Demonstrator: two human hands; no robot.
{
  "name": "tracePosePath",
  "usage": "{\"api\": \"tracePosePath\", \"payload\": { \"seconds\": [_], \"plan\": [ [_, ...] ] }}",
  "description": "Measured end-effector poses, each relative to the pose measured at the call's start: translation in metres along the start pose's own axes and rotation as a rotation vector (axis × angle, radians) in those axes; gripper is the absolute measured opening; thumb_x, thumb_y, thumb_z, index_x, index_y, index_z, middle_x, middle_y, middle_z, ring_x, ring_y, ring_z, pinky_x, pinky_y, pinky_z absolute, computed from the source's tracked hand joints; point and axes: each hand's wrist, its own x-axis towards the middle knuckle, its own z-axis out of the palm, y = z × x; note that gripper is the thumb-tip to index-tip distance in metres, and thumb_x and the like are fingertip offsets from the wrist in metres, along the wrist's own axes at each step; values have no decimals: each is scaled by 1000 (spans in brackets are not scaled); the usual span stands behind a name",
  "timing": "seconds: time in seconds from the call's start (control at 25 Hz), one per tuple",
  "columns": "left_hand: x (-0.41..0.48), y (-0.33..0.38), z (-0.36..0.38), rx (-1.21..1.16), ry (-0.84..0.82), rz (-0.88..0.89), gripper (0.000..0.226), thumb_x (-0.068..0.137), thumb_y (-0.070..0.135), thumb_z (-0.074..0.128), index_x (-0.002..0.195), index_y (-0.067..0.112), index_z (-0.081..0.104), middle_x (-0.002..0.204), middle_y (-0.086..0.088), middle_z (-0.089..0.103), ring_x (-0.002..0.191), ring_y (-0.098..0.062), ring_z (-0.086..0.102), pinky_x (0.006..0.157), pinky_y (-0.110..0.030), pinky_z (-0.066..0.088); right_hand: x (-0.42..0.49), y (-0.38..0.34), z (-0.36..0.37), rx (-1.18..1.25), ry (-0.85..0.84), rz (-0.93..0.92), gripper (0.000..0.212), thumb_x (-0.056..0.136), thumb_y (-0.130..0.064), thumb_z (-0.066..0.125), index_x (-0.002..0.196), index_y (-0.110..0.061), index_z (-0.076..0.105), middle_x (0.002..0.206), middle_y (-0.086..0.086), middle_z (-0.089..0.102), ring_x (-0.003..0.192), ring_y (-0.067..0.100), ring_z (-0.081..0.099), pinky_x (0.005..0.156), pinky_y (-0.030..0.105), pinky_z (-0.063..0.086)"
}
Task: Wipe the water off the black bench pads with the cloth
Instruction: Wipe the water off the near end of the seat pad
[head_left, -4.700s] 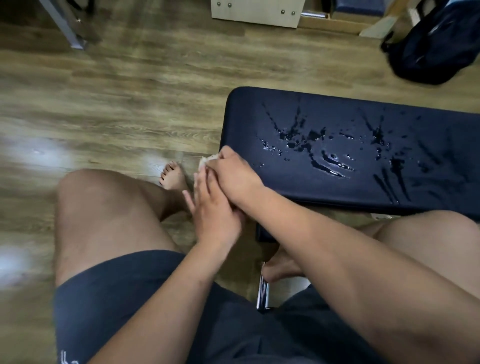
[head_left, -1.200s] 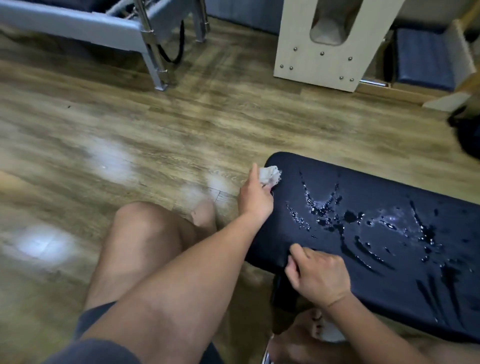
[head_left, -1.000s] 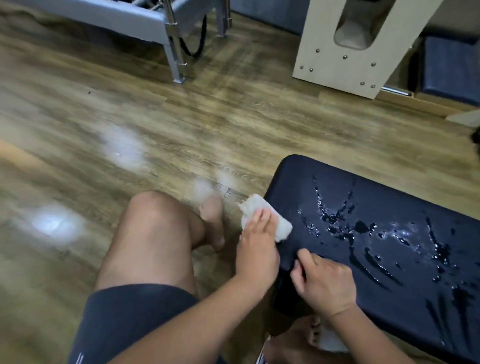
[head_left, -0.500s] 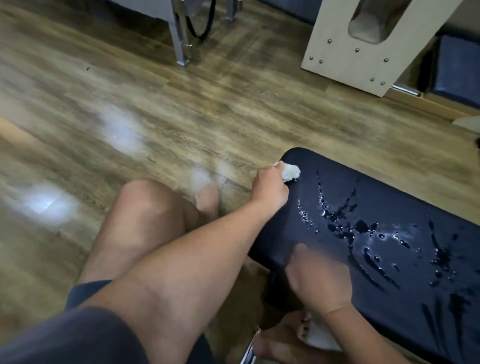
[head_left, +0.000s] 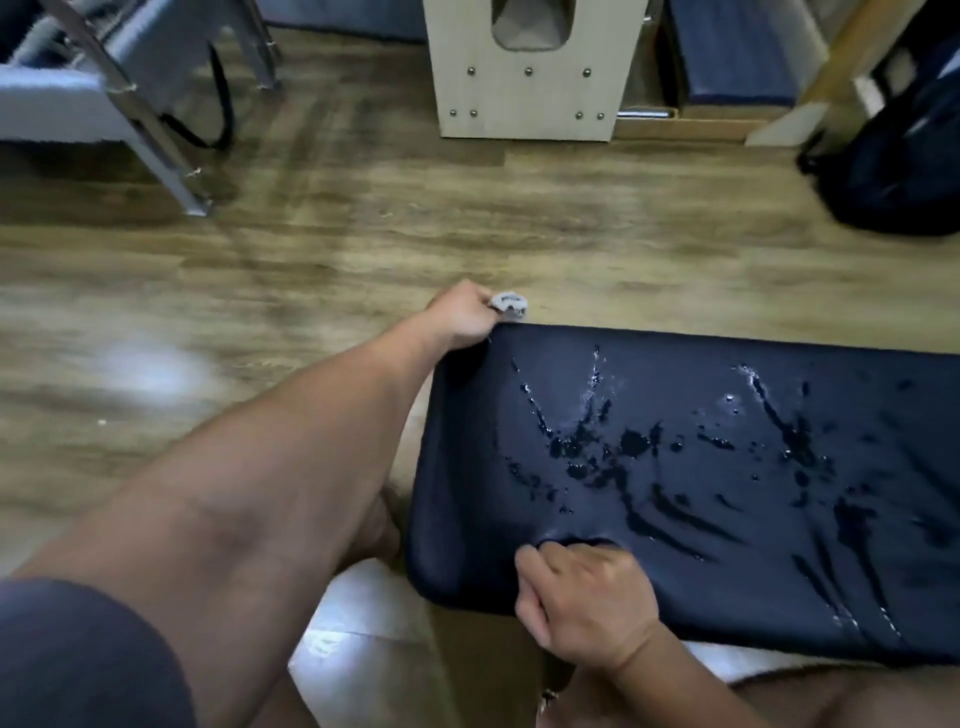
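A black bench pad (head_left: 727, 519) fills the lower right, its top streaked and beaded with water (head_left: 608, 452). My left hand (head_left: 462, 317) reaches to the pad's far left corner and is shut on a small crumpled white cloth (head_left: 509, 303), which pokes out past my fingers just beyond the pad's edge. My right hand (head_left: 587, 597) rests on the pad's near edge, fingers curled and pressing into the padding, holding nothing loose.
Wooden floor (head_left: 311, 270) lies all around. A pale wooden stand (head_left: 524, 78) sits at the back middle, a metal-framed bench (head_left: 130, 104) at the back left, a dark backpack (head_left: 893, 156) at the back right. My bare knee is at the lower left.
My left hand has carried the bunched cloth to the pad's far left corner. My right hand stays on the near edge. The view has swung to the right.
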Motion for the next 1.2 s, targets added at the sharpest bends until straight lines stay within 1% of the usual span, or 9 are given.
{"api": "tracePosePath", "payload": {
  "seconds": [0.12,0.32,0.44,0.52,0.68,0.8,1.0,1.08,1.2],
  "plan": [
    [11,31,7,111,-194,127,31,93,37,63,114,16,70,112,-4,70,95,-14,58,81,-24,41,2,0,0,5,10,7,17,72,-32,57,80,-23,45,53,-5,44,38,17,42,36,26,31],
    [11,79,31,231,-332,238,28,99,32,52,112,12,67,80,2,58,69,-12,47,60,-24,35,0,-1,3,-20,3,17,14,70,-32,59,78,-22,54,54,-4,46,39,19,45,35,28,34],
    [14,64,21,184,-300,229,26,97,33,54,102,11,67,86,-2,59,76,-17,47,66,-27,33,2,-2,0,-22,6,43,11,69,-31,58,73,-22,54,53,-3,45,39,20,46,35,28,35],
    [12,45,-2,174,-241,195,20,96,31,56,96,13,65,89,-5,58,76,-17,47,62,-27,32,1,-2,0,-15,17,48,11,70,-31,58,73,-22,52,53,-4,45,40,20,46,36,28,35],
    [7,-1,-40,190,-222,78,25,97,33,54,80,17,63,76,-8,58,64,-19,50,50,-21,38,-1,-2,2,-3,20,56,15,74,-34,57,77,-23,47,54,-3,44,38,20,43,35,27,34],
    [6,-7,-34,139,-196,102,26,98,29,55,76,16,60,70,-8,49,66,-19,42,53,-26,30,-1,-1,3,3,11,51,16,75,-34,57,77,-23,46,54,-3,43,37,19,41,35,26,34],
    [9,38,6,214,-263,235,27,98,31,54,90,8,68,67,-3,52,60,-16,43,59,-27,30,-1,-2,3,16,-11,59,14,73,-34,56,77,-23,49,54,-3,44,38,20,43,35,27,35],
    [7,75,34,250,-312,301,29,99,31,51,84,10,64,61,-1,50,56,-15,42,54,-26,29,-1,-1,3,19,-13,60,14,70,-34,56,76,-23,49,54,-3,45,39,20,44,36,27,35],
    [0,124,81,321,-379,417,36,101,33,45,80,9,61,68,-4,52,67,-22,46,52,-28,29,-1,-2,5,3,-15,71,16,67,-35,58,75,-24,50,54,-5,46,40,18,45,36,27,35]
  ]
}}
